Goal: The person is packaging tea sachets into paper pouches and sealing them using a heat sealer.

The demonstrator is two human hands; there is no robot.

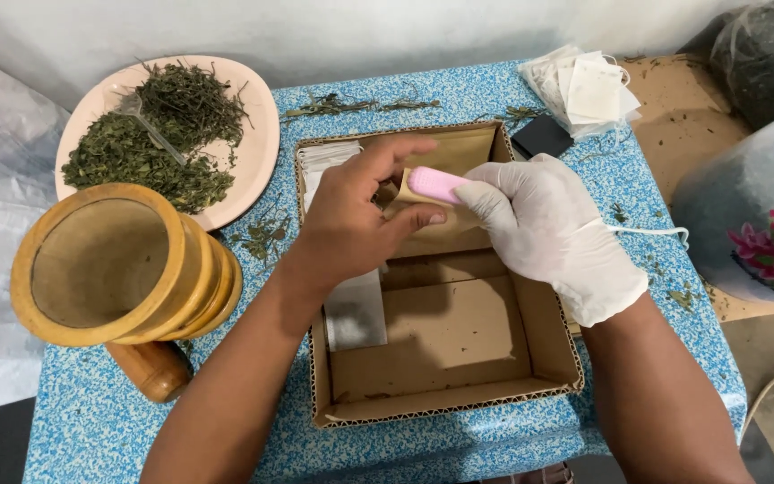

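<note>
My left hand [356, 211], bare, pinches a small brown paper pouch [405, 193] above an open cardboard box [445, 399]. My right hand [548, 229], in a white glove, holds a small pink device [438, 185] against the pouch's top edge. A white cord [651, 231] runs from that hand to the right. Inside the box lie a grey-white sachet [356, 314] and a stack of white ones [324, 159] at the far left corner.
A pink plate [257, 152] of dried green herbs with a clear spoon sits at the back left. A wooden mortar [118, 264] lies tipped at the left with its pestle [150, 367] under it. White sachets [593, 90] are piled at the back right. A dark plastic bag [768, 54] stands far right.
</note>
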